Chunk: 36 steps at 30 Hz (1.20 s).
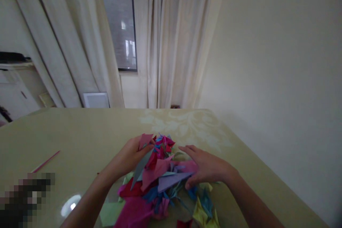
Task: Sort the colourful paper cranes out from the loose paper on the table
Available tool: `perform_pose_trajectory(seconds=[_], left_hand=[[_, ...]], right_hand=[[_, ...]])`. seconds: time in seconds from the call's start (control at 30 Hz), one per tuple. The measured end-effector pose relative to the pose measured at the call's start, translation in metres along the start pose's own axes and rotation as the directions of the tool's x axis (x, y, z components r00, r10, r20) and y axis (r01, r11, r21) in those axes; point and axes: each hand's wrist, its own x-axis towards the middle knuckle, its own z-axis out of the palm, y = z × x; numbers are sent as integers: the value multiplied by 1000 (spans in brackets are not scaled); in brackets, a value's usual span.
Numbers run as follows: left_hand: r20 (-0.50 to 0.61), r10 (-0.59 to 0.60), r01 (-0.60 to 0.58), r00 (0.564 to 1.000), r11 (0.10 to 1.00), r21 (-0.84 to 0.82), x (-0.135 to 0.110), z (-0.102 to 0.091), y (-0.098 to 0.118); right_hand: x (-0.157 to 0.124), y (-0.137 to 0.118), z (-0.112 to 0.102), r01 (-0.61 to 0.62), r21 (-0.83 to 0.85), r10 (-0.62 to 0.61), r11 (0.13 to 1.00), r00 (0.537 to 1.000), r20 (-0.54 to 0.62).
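Tabletop (80, 128) runs broad from the folded-paper heap (155, 174) to the left edge, narrower to the right edge. I see the left hand (136, 154) pinching pink paper (145, 140) at the heap's left side; the right hand (207, 165) spreads wide at its right, contact unclear. The heaped pieces overlap too much to count. One pink stick (48, 160) lies toward the left edge; one window (119, 21) stands beyond the far edge.

Left hand (135, 153) seemingly pinched, right hand (205, 164) spread, forearms (100, 181) angled inward
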Motion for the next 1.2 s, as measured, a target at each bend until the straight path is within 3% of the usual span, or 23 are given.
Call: perform_pose_trajectory(seconds=[0.2,0.37,0.5,0.63,0.77,0.83,0.9,0.97,1.07,1.2], left_hand=[[-135,-11,20,991,998,65,2,-9,-6],[-200,7,10,980,996,87,4,-3,-2],[-193,22,-3,981,995,100,4,-1,-4],[-108,-42,67,993,968,243,4,-5,-17],[-23,-165,151,986,826,543,-3,-7,-34],[132,-308,175,942,788,590,-8,-6,-38],[310,-397,161,864,800,578,-11,-1,-39],[371,-420,131,828,789,601,-12,8,-39],[289,-366,89,885,742,665,-9,26,-36],[294,-129,-32,947,874,486,-4,38,-29]], right_hand=[[10,-19,33,90,-103,-84,991,995,54],[24,-30,52,134,-139,-143,981,988,-61],[32,-30,55,107,-208,-136,972,982,-128],[27,-32,40,97,-190,-131,977,975,-179],[11,-27,16,8,-99,-27,995,981,-192],[3,-15,9,-109,-106,97,988,988,-118],[-1,0,9,-208,-134,208,969,978,-15],[-1,15,15,-257,-156,266,954,963,42],[6,31,24,-204,-140,210,969,977,32],[16,42,24,-31,-103,28,994,999,-24]])
